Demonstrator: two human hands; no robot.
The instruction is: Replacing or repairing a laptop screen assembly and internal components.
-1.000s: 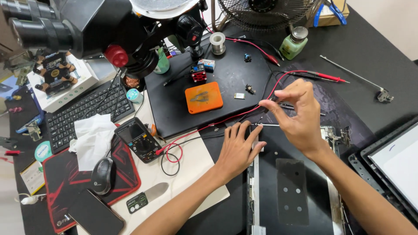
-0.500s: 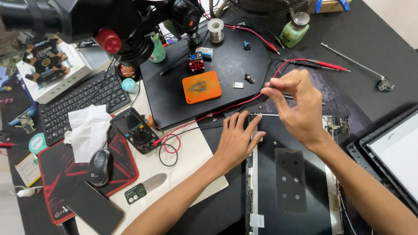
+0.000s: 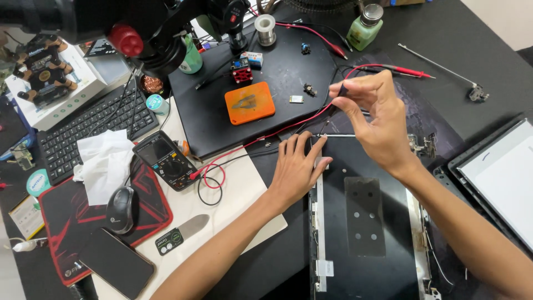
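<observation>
A black laptop lid panel (image 3: pixel 363 222) lies flat in front of me. My left hand (image 3: pixel 297 166) presses palm-down on its top left corner, fingers spread over the edge. Above the panel's top edge, my right hand (image 3: pixel 375 116) pinches a thin dark screwdriver (image 3: pixel 338 91) between thumb and fingertips. The tool points down toward a metal strip (image 3: pixel 336 135) along that edge. A red probe lead (image 3: pixel 400 69) runs just behind the right hand.
A black mat (image 3: pixel 277 66) holds an orange pad (image 3: pixel 250 103), small parts and a solder spool (image 3: pixel 266 25). A multimeter (image 3: pixel 166 161), tissue (image 3: pixel 105 161), mouse (image 3: pixel 122 208), phone (image 3: pixel 114 261) and keyboard (image 3: pixel 94 130) lie to the left. A screen panel (image 3: pixel 499 178) lies to the right, with a microscope (image 3: pixel 139 33) overhead.
My view has shifted, so everything sits a little higher in frame. Both hands stay at the panel's top edge; the right hand has lifted slightly with the tool.
</observation>
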